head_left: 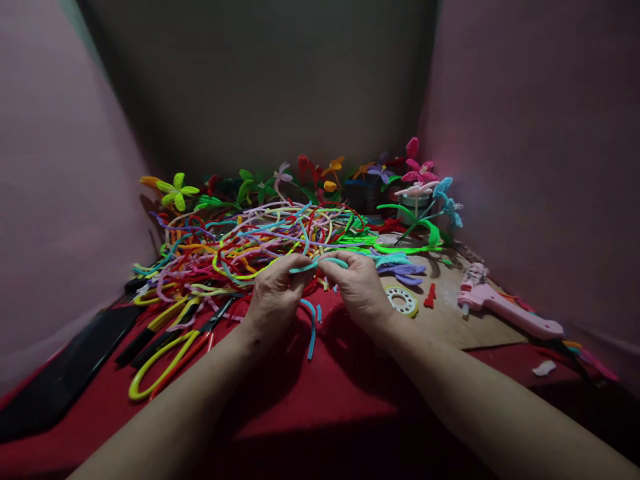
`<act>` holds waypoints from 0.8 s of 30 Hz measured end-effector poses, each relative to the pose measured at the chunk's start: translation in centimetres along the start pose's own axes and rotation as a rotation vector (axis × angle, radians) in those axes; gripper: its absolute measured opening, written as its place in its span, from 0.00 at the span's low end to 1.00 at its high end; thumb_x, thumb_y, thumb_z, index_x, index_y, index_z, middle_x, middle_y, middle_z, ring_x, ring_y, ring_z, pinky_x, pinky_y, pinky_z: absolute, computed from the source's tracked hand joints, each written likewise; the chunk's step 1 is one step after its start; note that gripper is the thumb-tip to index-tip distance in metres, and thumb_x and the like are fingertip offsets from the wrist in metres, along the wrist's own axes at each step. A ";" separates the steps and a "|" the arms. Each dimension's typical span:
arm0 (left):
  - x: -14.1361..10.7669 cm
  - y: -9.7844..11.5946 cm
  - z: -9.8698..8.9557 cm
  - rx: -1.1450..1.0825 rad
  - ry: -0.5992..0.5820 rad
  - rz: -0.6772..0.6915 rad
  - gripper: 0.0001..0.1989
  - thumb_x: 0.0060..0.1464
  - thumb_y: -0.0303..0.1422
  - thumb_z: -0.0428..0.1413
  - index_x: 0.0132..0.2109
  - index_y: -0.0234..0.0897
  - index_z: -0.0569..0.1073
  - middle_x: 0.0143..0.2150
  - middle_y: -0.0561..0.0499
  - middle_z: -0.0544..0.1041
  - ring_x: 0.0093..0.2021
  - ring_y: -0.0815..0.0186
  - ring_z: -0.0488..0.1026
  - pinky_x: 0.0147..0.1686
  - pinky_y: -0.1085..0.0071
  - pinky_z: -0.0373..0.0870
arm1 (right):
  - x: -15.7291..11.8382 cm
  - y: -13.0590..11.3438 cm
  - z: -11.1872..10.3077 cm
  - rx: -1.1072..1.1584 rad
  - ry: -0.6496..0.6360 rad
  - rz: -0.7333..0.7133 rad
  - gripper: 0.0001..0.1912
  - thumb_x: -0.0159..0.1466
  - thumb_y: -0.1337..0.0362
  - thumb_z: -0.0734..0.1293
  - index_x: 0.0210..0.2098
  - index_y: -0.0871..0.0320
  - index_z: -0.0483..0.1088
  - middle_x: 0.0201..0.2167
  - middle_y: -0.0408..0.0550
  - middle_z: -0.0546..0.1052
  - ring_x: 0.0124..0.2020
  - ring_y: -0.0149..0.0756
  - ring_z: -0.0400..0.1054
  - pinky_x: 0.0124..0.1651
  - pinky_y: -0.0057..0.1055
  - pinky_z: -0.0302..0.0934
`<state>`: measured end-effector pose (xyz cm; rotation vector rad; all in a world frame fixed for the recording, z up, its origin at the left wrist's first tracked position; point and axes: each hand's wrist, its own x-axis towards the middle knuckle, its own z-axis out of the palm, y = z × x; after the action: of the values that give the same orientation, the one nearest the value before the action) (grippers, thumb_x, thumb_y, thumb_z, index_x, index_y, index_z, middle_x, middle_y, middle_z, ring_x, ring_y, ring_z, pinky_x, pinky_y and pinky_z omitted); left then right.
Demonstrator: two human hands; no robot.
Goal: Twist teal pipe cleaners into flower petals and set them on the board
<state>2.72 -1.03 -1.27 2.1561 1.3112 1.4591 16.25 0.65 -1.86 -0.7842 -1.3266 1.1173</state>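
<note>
Between my two hands, above the red cloth, is a light-blue pipe cleaner (303, 269). My left hand (280, 287) pinches it between thumb and forefinger. My right hand (357, 283) grips the same pipe cleaner close by, and a bent part of it shows at the fingertips. A blue strand (313, 333) curves down below my left hand; whether it joins the held one I cannot tell. Beside that strand a short blue offcut (319, 313) lies on the cloth. Right behind my hands spreads a tangled heap of many-coloured pipe cleaners (260, 240).
Yellow-handled scissors (165, 367), pliers (155, 330) and a black flat object (70, 367) lie at left. On the right, a board (450, 320) bears a tape roll (401, 301), a red clip-like piece (430, 295) and a pink glue gun (510, 310). Pipe-cleaner flowers (177, 192) stand behind.
</note>
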 end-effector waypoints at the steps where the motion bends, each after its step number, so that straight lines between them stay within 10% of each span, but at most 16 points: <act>1: 0.1 -0.3 -0.2 0.168 0.007 0.139 0.05 0.52 0.31 0.52 0.34 0.37 0.72 0.30 0.50 0.72 0.33 0.66 0.67 0.36 0.70 0.64 | 0.1 0.1 0.0 0.046 -0.024 0.040 0.06 0.51 0.65 0.64 0.24 0.62 0.69 0.18 0.40 0.66 0.20 0.26 0.56 0.27 0.25 0.52; 7: 0.8 -1.0 -2.2 0.758 -0.073 0.802 0.08 0.55 0.27 0.48 0.37 0.36 0.72 0.31 0.47 0.73 0.33 0.64 0.66 0.36 0.66 0.63 | 1.0 0.0 -1.0 0.299 -0.251 0.333 0.08 0.44 0.69 0.66 0.14 0.62 0.62 0.12 0.37 0.60 0.15 0.23 0.50 0.20 0.25 0.45; 13: 0.5 -0.7 -2.6 0.714 -0.143 0.903 0.08 0.54 0.27 0.50 0.40 0.39 0.72 0.35 0.48 0.74 0.36 0.65 0.67 0.39 0.66 0.64 | 1.7 -0.8 -2.2 0.343 -0.450 0.745 0.05 0.42 0.73 0.63 0.14 0.62 0.61 0.10 0.38 0.60 0.14 0.22 0.48 0.18 0.23 0.40; 16: 0.8 -0.6 -2.3 0.440 -0.081 0.612 0.06 0.53 0.29 0.51 0.35 0.39 0.73 0.33 0.50 0.74 0.37 0.66 0.67 0.40 0.67 0.64 | 1.8 -0.8 -2.1 0.357 -0.414 0.610 0.06 0.42 0.72 0.64 0.14 0.62 0.61 0.10 0.38 0.59 0.14 0.21 0.49 0.18 0.23 0.43; 19: 1.3 -0.6 -2.0 -0.041 -0.052 0.008 0.08 0.51 0.36 0.54 0.35 0.37 0.73 0.31 0.51 0.73 0.31 0.68 0.68 0.33 0.71 0.66 | 1.7 -0.9 -1.8 0.245 -0.318 0.347 0.04 0.43 0.69 0.65 0.16 0.63 0.65 0.12 0.39 0.62 0.15 0.23 0.52 0.20 0.24 0.46; 24: 1.9 -1.7 -2.3 -0.718 -0.335 -0.636 0.19 0.47 0.45 0.55 0.35 0.31 0.73 0.24 0.49 0.72 0.21 0.71 0.66 0.19 0.75 0.63 | 1.3 -1.7 -1.6 -0.071 -0.267 0.127 0.04 0.47 0.67 0.64 0.21 0.62 0.68 0.14 0.38 0.64 0.17 0.23 0.53 0.22 0.24 0.48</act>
<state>0.06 0.71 0.00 1.2810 0.9962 1.0215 18.00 1.52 -0.03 -0.8005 -1.5634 1.3157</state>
